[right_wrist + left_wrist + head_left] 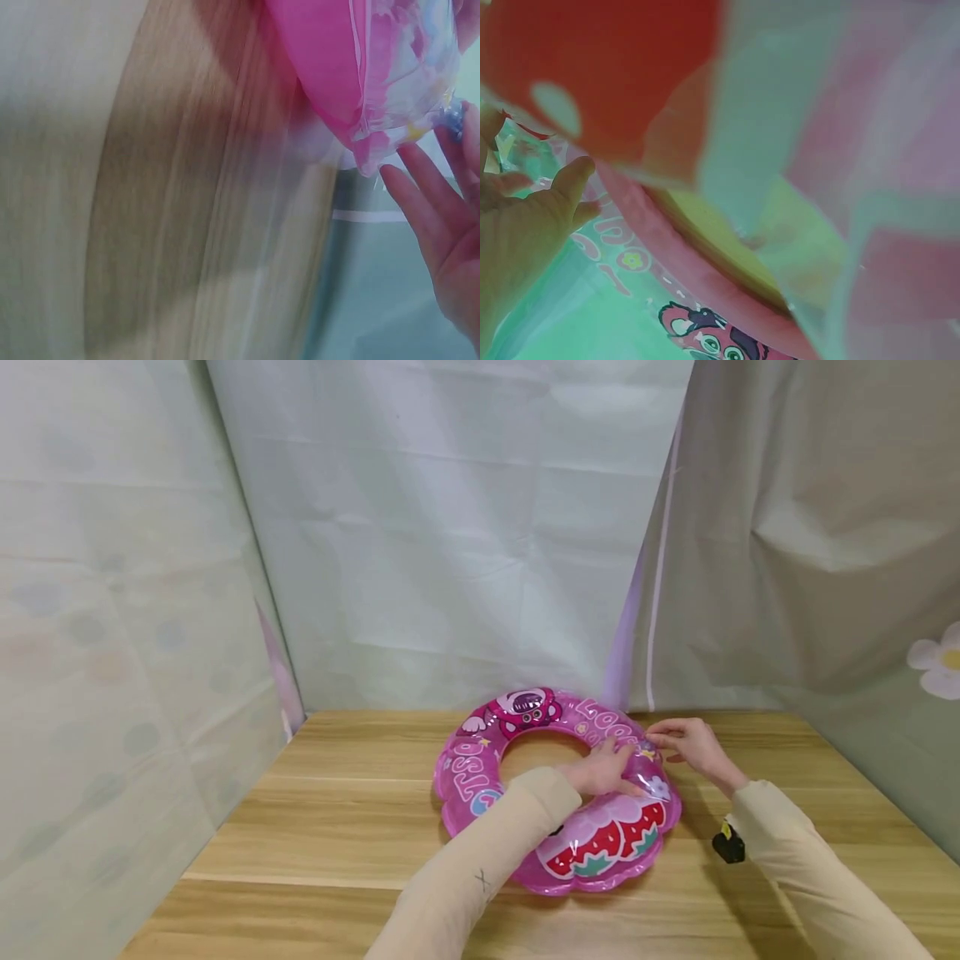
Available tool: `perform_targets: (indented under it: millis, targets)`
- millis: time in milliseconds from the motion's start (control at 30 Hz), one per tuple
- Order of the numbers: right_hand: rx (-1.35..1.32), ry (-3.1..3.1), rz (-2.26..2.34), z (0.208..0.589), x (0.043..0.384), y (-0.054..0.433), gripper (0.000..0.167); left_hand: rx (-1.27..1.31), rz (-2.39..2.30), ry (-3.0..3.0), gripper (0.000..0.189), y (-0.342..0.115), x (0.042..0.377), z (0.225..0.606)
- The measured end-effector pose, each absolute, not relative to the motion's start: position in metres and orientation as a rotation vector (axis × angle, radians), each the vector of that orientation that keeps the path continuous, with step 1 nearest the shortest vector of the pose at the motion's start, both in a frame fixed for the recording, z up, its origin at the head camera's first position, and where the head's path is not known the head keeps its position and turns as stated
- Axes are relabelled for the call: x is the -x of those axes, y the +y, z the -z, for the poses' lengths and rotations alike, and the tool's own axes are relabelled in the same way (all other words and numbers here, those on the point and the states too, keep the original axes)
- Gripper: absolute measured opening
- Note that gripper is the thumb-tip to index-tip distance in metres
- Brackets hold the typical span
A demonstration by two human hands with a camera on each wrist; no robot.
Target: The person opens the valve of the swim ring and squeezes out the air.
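A pink inflatable swim ring [600,839], printed with strawberries, letters and a cartoon bear, lies on the wooden table. My left hand [600,770] reaches across it and rests on the right part of the ring, fingers spread over the vinyl. Close up in the left wrist view, that hand appears at the left edge beside the ring's printed surface. At the ring's outer right edge, my right hand [693,747] pinches a small bluish clear valve [453,120] between thumb and fingers. Its other fingertips lie right at the ring's seam.
The wooden table [330,802] carries the ring towards its back right. Pale curtains [465,543] hang behind and on both sides of it. A small black device [728,843] with a yellow label sits at the right sleeve's cuff.
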State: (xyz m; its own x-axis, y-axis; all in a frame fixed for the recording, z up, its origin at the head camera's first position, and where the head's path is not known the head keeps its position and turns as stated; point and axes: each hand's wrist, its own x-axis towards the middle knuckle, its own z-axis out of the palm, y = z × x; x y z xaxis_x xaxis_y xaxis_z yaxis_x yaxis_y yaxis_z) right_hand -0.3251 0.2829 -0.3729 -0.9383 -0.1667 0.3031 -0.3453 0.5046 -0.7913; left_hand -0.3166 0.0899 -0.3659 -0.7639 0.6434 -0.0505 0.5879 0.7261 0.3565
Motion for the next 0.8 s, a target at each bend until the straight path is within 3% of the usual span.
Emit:
perform_targets:
  millis: [500, 800]
  targets:
    - [-0.117, -2.458, -1.597, 0.379, 0.322, 0.276, 0.034, -0.963, -0.446, 2.762, 0.08, 0.094, 0.316, 0.367]
    - [-0.021, -2.402, -1.582, 0.38, 0.324, 0.263, 0.029, -0.979, -0.432, 2.777, 0.08, 0.093, 0.316, 0.366]
